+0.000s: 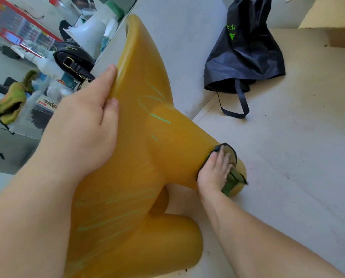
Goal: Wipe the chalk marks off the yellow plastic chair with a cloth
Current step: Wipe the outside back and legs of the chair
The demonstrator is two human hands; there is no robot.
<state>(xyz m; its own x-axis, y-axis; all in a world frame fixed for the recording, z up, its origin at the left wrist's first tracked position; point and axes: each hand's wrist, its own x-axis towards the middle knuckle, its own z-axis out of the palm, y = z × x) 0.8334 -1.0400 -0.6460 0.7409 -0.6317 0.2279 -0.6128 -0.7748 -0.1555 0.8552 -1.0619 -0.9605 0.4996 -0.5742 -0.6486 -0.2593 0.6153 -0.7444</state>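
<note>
Though it looks bulky, the yellow plastic chair (131, 157) appears to be a hollow one-piece moulding: probably light, stiff, smooth and rather slippery, not fragile. It lies tipped on the pale floor (288, 157), legs toward the viewer, back pointing away.

Chalk marks (160, 117): green strokes and a dotted loop mid-body; fainter streaks nearer the viewer on the lower body. Most remain unwiped.

Best hold, by judgement: the thin rim edge, which gives the fingers something to hook on; the rounded legs offer little purchase.

Left hand (87, 121): closed over the chair's rim edge, thumb on the outer face, steadying it.

Right hand (215, 173): fingers pressing a cloth (230, 175) against the foot of the chair's far leg. Cloth is soft, green with dark edging, bunched under the palm.

Beyond the chair, to its right: dark fabric bag (245, 53) on the floor, green printed characters, too skewed to read. Cardboard box (332, 19) farther off.

Left of the chair: black handbag (73, 63), a green rag (11, 99), a red box (17, 23) and packaging with print too blurred to read.
</note>
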